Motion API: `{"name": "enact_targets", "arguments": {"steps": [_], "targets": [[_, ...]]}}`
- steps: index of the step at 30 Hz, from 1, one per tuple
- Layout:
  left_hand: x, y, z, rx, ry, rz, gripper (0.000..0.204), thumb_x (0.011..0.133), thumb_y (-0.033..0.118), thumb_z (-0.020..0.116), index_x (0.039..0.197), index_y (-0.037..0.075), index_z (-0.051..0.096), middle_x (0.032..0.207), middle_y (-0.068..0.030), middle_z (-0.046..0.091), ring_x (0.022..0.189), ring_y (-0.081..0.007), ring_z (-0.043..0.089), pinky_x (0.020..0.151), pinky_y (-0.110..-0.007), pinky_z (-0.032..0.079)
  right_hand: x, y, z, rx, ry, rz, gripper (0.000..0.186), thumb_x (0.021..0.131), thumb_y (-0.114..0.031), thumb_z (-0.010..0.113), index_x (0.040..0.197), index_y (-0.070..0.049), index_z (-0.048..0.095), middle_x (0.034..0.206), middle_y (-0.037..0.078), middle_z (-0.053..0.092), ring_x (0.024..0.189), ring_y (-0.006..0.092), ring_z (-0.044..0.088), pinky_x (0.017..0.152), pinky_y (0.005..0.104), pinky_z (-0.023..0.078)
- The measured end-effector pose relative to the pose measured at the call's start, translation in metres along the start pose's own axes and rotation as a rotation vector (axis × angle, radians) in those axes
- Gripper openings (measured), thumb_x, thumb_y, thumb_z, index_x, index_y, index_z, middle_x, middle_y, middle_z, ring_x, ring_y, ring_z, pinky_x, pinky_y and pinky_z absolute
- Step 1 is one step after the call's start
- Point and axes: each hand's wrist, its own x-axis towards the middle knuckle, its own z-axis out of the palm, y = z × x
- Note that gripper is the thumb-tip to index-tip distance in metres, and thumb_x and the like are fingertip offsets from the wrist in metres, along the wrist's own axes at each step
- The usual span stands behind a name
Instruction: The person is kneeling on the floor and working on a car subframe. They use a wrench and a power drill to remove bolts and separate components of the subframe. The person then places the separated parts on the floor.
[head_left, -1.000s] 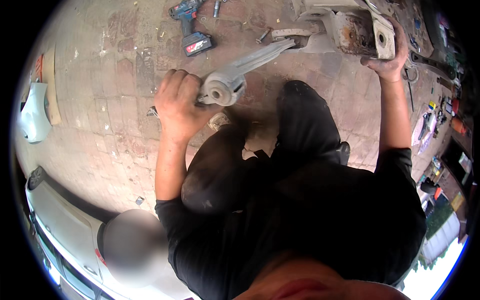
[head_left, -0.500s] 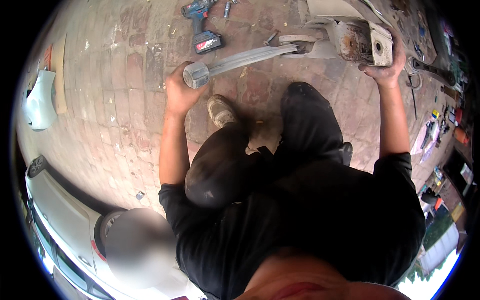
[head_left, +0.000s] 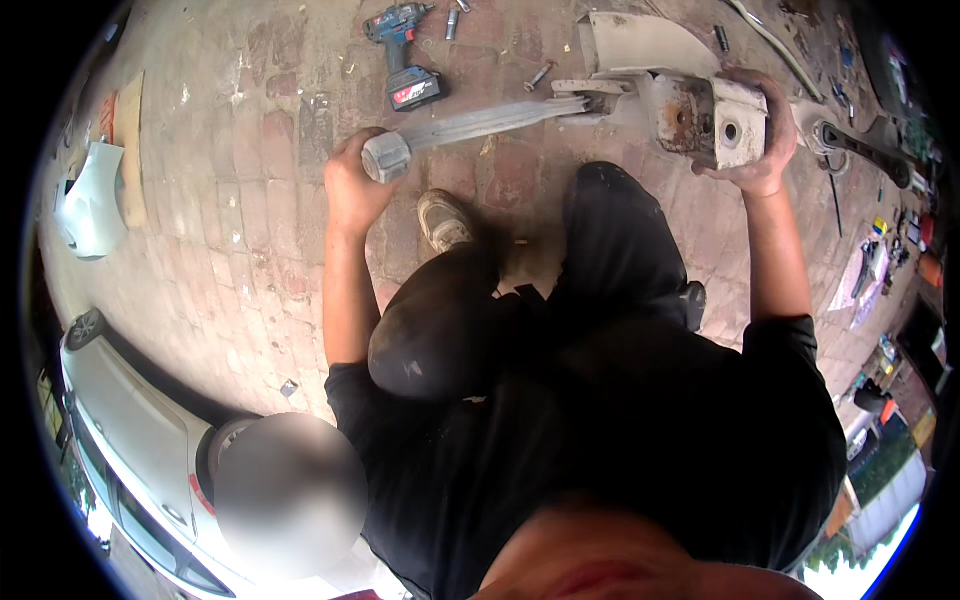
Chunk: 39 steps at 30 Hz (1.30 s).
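My left hand (head_left: 352, 178) is closed around the cylindrical end (head_left: 386, 156) of a long grey metal arm (head_left: 480, 123). The arm stretches rightward to some metal fittings (head_left: 610, 92) beside a rusty, pale box-shaped bracket (head_left: 680, 115) with a round hole; whether they are all joined I cannot tell. My right hand (head_left: 762, 165) grips that bracket around its right side and underside, some fingers hidden behind it. A pale curved metal panel (head_left: 630, 42) is just above the bracket. Below, my bent legs and one shoe (head_left: 443, 218) are on the brick paving.
A blue cordless drill (head_left: 400, 50), socket (head_left: 452, 25) and bolt (head_left: 540, 75) lie beyond the arm. A dark wrench-like tool (head_left: 865, 145) and scattered parts line the right. Far left are a pale car panel (head_left: 90, 210) and cardboard (head_left: 130, 150); a white car (head_left: 140, 400) stands lower left.
My left hand rose and turned the arm's end, so its round eye no longer shows. The bracket in my right hand has shifted lower and slightly left.
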Motion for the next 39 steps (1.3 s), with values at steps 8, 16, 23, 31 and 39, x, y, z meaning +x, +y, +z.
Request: {"name": "enact_targets", "arguments": {"steps": [8,16,23,31,39], "targets": [[-0.033,-0.022,0.009,-0.077,-0.017,-0.123,0.043,0.059,0.018,0.085,0.096,0.005,0.068,0.091,-0.0128,0.069,0.084,-0.0299,0.066,0.074,-0.040,0.054,-0.009,0.004,-0.005,0.052,0.022,-0.196,0.100,0.046,-0.041,0.098,0.120,0.008,0.051,0.109,0.021,0.064,0.101,0.0323,0.065,0.093,0.0434,0.052],[-0.012,0.100,-0.029,0.118,-0.131,0.400,0.045,0.054,0.012,0.084,0.095,0.005,0.069,0.087,-0.0124,0.068,0.082,-0.0312,0.065,0.070,-0.039,0.054,-0.011,-0.007,0.004,0.159,0.096,-0.189,0.077,0.058,-0.031,0.092,0.114,0.008,0.055,0.104,0.020,0.066,0.103,0.0312,0.065,0.092,0.0414,0.051],[-0.057,0.009,-0.037,0.090,0.082,-0.041,0.034,0.062,0.005,0.078,0.093,0.003,0.065,0.090,-0.0123,0.066,0.081,-0.0322,0.064,0.073,-0.040,0.052,0.002,0.000,0.002,0.040,0.074,-0.128,0.097,0.046,-0.043,0.097,0.118,0.007,0.055,0.106,0.018,0.067,0.101,0.0288,0.066,0.093,0.0391,0.052],[-0.121,-0.002,-0.079,0.353,0.320,-0.078,0.036,0.063,0.007,0.081,0.093,0.000,0.064,0.087,-0.0141,0.064,0.081,-0.0349,0.062,0.073,-0.043,0.051,0.015,0.027,-0.014,-0.156,0.076,-0.119,0.115,0.047,-0.065,0.090,0.125,0.011,0.051,0.114,0.016,0.064,0.102,0.0258,0.064,0.092,0.0367,0.051],[-0.223,-0.106,-0.001,0.327,0.481,-0.600,0.037,0.065,0.011,0.082,0.096,0.000,0.064,0.093,-0.0155,0.065,0.087,-0.0361,0.061,0.080,-0.045,0.049,-0.013,0.008,0.004,0.126,0.064,-0.168,0.110,0.055,-0.059,0.089,0.130,0.006,0.042,0.121,0.021,0.059,0.114,0.0350,0.059,0.104,0.0492,0.045]]}}
